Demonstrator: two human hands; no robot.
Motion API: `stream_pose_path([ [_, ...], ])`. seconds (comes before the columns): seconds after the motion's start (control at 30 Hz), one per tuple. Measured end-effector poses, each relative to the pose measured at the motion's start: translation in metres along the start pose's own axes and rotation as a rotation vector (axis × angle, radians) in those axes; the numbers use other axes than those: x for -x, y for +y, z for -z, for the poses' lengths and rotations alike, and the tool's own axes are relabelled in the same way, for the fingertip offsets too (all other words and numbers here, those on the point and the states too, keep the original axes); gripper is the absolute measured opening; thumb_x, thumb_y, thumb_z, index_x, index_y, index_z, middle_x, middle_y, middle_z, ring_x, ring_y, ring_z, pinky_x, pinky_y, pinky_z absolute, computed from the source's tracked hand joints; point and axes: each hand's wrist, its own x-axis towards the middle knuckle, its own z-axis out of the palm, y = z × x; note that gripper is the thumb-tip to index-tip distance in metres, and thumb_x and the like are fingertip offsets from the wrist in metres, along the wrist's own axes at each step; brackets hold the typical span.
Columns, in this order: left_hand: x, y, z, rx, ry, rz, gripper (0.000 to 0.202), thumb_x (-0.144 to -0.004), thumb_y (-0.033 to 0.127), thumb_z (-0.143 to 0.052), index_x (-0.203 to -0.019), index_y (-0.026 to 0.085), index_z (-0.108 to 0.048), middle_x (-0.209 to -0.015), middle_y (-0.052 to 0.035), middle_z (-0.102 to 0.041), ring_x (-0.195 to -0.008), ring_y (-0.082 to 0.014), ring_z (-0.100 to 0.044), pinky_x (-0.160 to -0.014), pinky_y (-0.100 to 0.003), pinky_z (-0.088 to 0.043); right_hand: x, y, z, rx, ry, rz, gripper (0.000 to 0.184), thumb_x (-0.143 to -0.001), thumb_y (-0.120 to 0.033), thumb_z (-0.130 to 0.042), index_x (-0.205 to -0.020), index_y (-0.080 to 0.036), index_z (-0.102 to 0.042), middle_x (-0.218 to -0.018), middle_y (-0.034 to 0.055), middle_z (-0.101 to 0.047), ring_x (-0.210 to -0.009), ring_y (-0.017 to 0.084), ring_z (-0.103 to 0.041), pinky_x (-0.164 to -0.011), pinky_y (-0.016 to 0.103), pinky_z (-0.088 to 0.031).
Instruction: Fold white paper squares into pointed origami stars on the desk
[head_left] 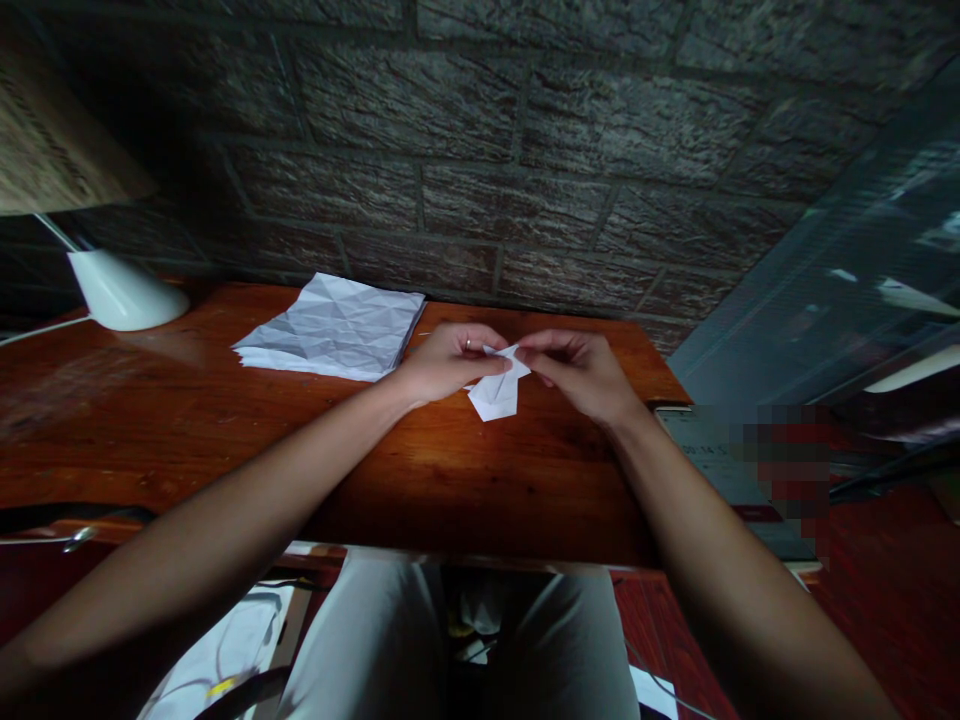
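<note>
Between my two hands is a small piece of folded white paper [495, 397], raised just over the wooden table. My left hand [450, 358] pinches its upper left part with thumb and fingers; a ring shows on one finger. At the paper's upper right, the thumb and index finger of my right hand [577, 368] close on a pointed corner. The lower flap of the paper hangs toward me, with crease lines on it. Fingertips cover part of the top folds. Left of my hands lies a stack of creased white sheets [330, 325].
A white lamp base [129, 290] with a woven shade [64, 135] stands at the table's left. The wooden table [480, 490] meets a dark stone-block wall [465, 150] at the back. To the right are a grey translucent panel [817, 250] and a box [705, 450] beyond the table's edge.
</note>
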Motion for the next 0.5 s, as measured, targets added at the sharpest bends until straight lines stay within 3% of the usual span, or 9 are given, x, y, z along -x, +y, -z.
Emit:
stream_pose_path([
  [0.2, 0.001, 0.001, -0.002, 0.009, 0.023, -0.005, 0.020, -0.068, 0.027, -0.084, -0.081, 0.015, -0.074, -0.067, 0.0005, -0.067, -0.057, -0.0092, -0.054, -0.054, -0.023, -0.038, 0.000, 0.000, -0.004, -0.009, -0.001, 0.043, 0.021, -0.080, -0.041, -0.083, -0.086, -0.021, -0.076, -0.087, 0.0032, -0.077, -0.079, 0.017, -0.066, -0.081, 0.033, -0.053],
  [0.37, -0.001, 0.003, -0.001, 0.078, 0.194, 0.009, 0.026, -0.068, 0.031, -0.085, -0.087, 0.016, -0.074, -0.073, 0.0001, -0.072, -0.060, -0.0116, -0.061, -0.058, -0.025, -0.044, -0.001, 0.002, -0.007, -0.097, -0.016, -0.077, 0.054, -0.072, -0.045, -0.091, -0.117, -0.022, -0.070, -0.098, 0.0047, -0.077, -0.077, 0.017, -0.065, -0.070, 0.031, -0.053],
  [0.5, -0.002, 0.002, -0.001, 0.130, 0.255, 0.046, 0.027, -0.069, 0.031, -0.085, -0.088, 0.018, -0.071, -0.070, 0.0021, -0.070, -0.058, -0.0111, -0.061, -0.058, -0.025, -0.046, -0.001, 0.005, -0.010, -0.199, -0.054, -0.128, 0.057, -0.071, -0.044, -0.092, -0.118, -0.021, -0.068, -0.093, 0.0032, -0.078, -0.084, 0.018, -0.069, -0.078, 0.032, -0.054],
])
